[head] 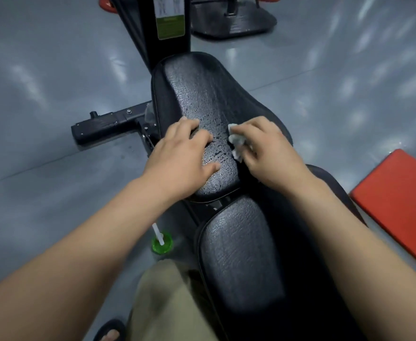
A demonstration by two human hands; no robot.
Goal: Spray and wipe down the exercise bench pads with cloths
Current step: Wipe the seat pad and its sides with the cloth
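left hand [182,153] flat on pad [202,89] | right hand [268,151] grips cloth [236,141] | bottle [162,242] — on floor [42,70]

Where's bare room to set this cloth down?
The near pad is bare, as is the far end of the wet pad, beyond both hands. Floor left of the red mat lies open. Crowded: that pad's middle, under the left hand and the right hand gripping the cloth.

One head-worn view looks steeply down and forward along the pad [202,94]. It sits close above; the floor [42,70] bends at the edges.
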